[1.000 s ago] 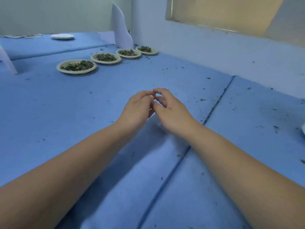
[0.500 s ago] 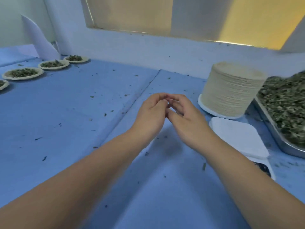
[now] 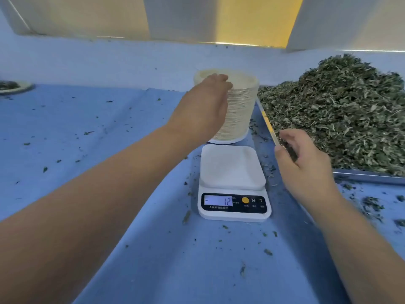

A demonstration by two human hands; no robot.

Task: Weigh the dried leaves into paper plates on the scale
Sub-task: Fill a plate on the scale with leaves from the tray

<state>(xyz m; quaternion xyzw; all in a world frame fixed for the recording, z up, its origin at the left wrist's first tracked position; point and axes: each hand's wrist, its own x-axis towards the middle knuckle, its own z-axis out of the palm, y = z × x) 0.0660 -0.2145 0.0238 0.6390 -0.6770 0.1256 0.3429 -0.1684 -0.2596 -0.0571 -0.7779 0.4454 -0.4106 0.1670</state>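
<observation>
A white digital scale (image 3: 232, 167) stands on the blue table with a bare platform; its display reads minus 12. Just behind it is a tall stack of paper plates (image 3: 241, 106). My left hand (image 3: 203, 106) reaches over the stack's left side, fingers lying on the top plate's rim; the thumb is hidden. A large heap of dried leaves (image 3: 339, 110) fills a metal tray (image 3: 368, 175) on the right. My right hand (image 3: 306, 163) hovers loosely curled at the tray's near left corner, right of the scale, with nothing clearly held.
A filled paper plate (image 3: 13, 86) shows at the far left edge. Leaf crumbs are scattered over the blue table cover (image 3: 109, 139). A pale wall and window ledge (image 3: 131, 60) run close behind the stack and tray.
The view swung right, bringing the scale and tray into sight. My hands, joined fingertip to fingertip before, have parted: the left went to the plate stack, the right toward the tray.
</observation>
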